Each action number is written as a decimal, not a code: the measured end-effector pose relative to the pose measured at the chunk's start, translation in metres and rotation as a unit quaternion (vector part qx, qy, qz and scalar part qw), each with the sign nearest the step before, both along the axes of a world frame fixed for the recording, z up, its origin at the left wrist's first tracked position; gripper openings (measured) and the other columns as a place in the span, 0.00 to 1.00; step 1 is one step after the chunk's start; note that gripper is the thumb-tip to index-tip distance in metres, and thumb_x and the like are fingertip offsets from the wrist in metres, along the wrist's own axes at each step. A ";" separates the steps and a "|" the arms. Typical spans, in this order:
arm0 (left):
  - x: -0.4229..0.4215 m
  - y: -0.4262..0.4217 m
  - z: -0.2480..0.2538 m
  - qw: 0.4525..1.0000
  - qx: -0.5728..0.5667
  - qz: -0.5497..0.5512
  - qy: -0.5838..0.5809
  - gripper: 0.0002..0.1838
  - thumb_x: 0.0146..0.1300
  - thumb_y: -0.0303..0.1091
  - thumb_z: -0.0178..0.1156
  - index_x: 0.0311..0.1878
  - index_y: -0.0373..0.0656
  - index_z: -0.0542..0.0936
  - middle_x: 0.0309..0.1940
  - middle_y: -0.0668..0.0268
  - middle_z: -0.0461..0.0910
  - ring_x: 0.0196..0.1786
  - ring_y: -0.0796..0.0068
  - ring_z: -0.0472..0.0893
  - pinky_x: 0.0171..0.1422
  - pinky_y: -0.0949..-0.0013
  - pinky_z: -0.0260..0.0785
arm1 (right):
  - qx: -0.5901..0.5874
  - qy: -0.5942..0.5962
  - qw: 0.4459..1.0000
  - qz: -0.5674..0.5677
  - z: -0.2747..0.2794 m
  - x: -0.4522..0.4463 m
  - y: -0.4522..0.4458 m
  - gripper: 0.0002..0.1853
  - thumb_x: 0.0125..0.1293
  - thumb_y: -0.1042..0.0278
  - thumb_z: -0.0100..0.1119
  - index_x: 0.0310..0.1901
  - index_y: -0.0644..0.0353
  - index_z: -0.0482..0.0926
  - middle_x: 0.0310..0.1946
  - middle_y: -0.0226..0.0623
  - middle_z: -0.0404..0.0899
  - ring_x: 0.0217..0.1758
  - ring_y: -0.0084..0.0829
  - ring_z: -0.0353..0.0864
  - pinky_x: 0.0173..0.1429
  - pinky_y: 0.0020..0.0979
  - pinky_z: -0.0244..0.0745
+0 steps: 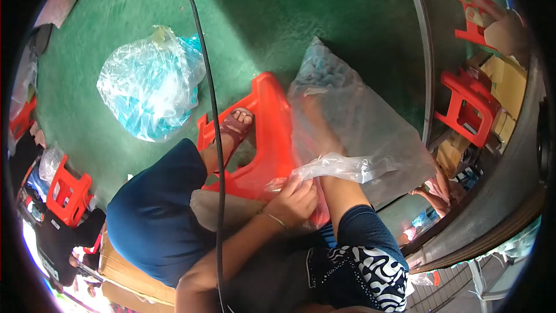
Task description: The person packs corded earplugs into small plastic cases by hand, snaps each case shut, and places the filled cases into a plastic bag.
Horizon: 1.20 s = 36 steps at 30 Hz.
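A large clear bag (379, 130) lies across the right leg (343, 197), bluish pieces (325, 66) gathered at its far end. The left grip (296, 200) is pinched on its crumpled near edge; the right grip is hidden, its state unknown. Just left stands a red stool (267, 116); farther left, a blue-filled bag (153, 87) rests on the green floor (249, 17).

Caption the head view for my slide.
Left hand gripping a clear plastic bag, red stool and green floor beyond.
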<state>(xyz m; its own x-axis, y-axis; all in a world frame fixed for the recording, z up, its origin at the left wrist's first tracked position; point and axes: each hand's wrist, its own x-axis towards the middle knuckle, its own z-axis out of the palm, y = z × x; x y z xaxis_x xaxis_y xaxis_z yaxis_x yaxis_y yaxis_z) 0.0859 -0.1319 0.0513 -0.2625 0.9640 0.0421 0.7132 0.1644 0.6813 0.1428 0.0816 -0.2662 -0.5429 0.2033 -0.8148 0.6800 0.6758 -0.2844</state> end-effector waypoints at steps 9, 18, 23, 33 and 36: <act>-0.002 0.001 0.002 0.999 -0.034 -0.027 -0.004 0.18 0.60 0.45 0.51 0.40 0.42 0.81 0.44 0.61 0.80 0.57 0.62 0.77 0.67 0.52 0.62 | -0.009 0.006 1.000 0.002 -0.012 0.004 -0.012 0.18 0.61 0.62 0.57 0.50 0.61 0.82 0.43 0.52 0.83 0.48 0.49 0.83 0.52 0.44 0.78; -0.002 0.000 0.004 0.995 -0.064 -0.063 0.030 0.19 0.63 0.46 0.48 0.43 0.43 0.81 0.46 0.62 0.80 0.60 0.64 0.75 0.72 0.51 0.55 | -0.014 0.013 1.000 -0.004 -0.020 0.007 -0.020 0.18 0.61 0.62 0.57 0.50 0.61 0.83 0.43 0.52 0.83 0.47 0.49 0.83 0.51 0.44 0.78; 0.005 -0.003 0.002 0.996 -0.064 -0.059 0.033 0.20 0.63 0.45 0.48 0.46 0.43 0.81 0.48 0.63 0.79 0.61 0.65 0.73 0.73 0.52 0.53 | -0.017 0.017 1.000 -0.004 -0.024 0.007 -0.025 0.18 0.61 0.62 0.57 0.49 0.61 0.83 0.42 0.52 0.83 0.47 0.49 0.83 0.51 0.44 0.78; 0.011 -0.005 0.003 0.997 -0.066 -0.032 0.028 0.25 0.62 0.53 0.50 0.51 0.43 0.81 0.53 0.61 0.77 0.64 0.64 0.70 0.74 0.53 0.51 | -0.030 0.030 0.999 0.002 -0.031 0.000 -0.043 0.18 0.61 0.61 0.57 0.49 0.61 0.83 0.42 0.52 0.83 0.47 0.49 0.83 0.51 0.44 0.78; 0.012 -0.006 0.003 0.996 -0.070 -0.039 0.033 0.25 0.62 0.52 0.51 0.50 0.42 0.81 0.53 0.62 0.77 0.64 0.64 0.70 0.74 0.53 0.52 | -0.029 0.033 0.999 0.000 -0.029 0.002 -0.044 0.18 0.61 0.61 0.57 0.49 0.61 0.83 0.42 0.52 0.83 0.46 0.49 0.83 0.51 0.44 0.78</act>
<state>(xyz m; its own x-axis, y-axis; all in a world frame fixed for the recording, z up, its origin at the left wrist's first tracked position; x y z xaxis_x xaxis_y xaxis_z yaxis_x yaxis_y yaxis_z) 0.0983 -0.1376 0.0539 -0.1886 0.9788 -0.0802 0.7698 0.1980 0.6068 0.1443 0.0371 -0.2948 -0.5951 0.1568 -0.7882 0.6587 0.6570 -0.3667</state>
